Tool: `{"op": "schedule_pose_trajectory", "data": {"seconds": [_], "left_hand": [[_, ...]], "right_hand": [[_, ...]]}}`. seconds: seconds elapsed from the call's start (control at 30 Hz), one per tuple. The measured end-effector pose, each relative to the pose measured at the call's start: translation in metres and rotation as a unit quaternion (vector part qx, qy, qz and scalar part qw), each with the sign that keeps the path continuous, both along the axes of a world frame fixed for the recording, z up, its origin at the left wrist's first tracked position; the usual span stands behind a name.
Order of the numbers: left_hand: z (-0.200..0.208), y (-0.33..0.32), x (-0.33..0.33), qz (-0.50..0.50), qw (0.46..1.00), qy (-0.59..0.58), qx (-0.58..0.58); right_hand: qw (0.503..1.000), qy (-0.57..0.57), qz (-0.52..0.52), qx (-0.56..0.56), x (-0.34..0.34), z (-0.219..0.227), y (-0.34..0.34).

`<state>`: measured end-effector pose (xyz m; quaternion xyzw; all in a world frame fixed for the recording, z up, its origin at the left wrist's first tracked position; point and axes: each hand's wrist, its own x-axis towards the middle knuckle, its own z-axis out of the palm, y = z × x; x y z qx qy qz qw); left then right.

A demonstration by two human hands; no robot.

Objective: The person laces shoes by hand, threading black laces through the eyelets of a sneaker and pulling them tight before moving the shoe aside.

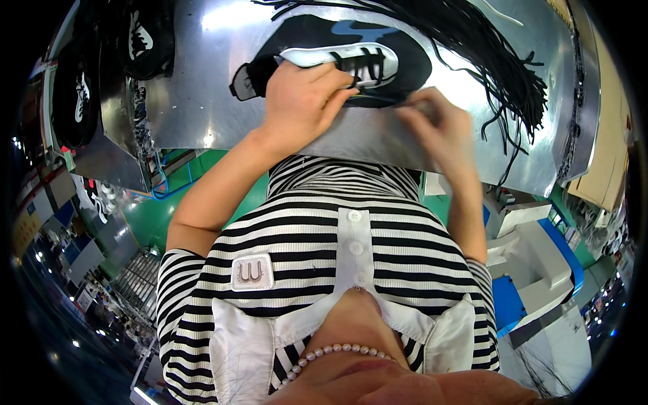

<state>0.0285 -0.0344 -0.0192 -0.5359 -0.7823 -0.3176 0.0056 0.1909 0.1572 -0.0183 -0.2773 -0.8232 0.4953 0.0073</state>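
Note:
A black shoe upper (pixel 412 57) with a curved blue side patch and a white inner opening lies flat on the metal table. A black shoelace (pixel 370 64) crosses the opening in several rows. My left hand (pixel 300 98) rests over the upper's near side, thumb and forefinger pinched on its edge beside the lace rows. To the right, my right hand (pixel 439 121) is raised just off the upper's near edge, fingers curled together and smeared by motion. A thin dark strand, seemingly the lace's end, runs toward its fingertips; the grip itself is blurred.
A thick bundle of loose black laces (pixel 499 74) spreads across the right of the metal table (pixel 216 101). More black shoe uppers (pixel 145 40) lie at the left. A grey-white machine with blue parts (pixel 540 263) stands at the lower right, beside cardboard (pixel 611 135).

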Motion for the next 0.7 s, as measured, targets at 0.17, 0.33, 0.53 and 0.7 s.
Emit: {"op": "schedule_pose_trajectory", "data": {"seconds": [0.17, 0.33, 0.53, 0.7], "left_hand": [[0.005, 0.001, -0.001, -0.048, 0.999, 0.006, -0.002], [0.001, -0.005, -0.006, 0.0, 0.998, 0.052, 0.023], [-0.006, -0.006, 0.0, -0.011, 0.994, 0.094, 0.057], [-0.004, -0.004, -0.006, -0.05, 0.995, 0.078, 0.038]], "right_hand": [[0.954, 0.283, 0.096, 0.025, -0.036, 0.043, 0.01], [0.911, 0.178, 0.203, 0.313, -0.069, 0.007, -0.026], [0.968, 0.109, 0.185, 0.129, -0.08, 0.009, -0.018], [0.982, 0.134, 0.122, -0.06, -0.083, -0.002, -0.014]]}}
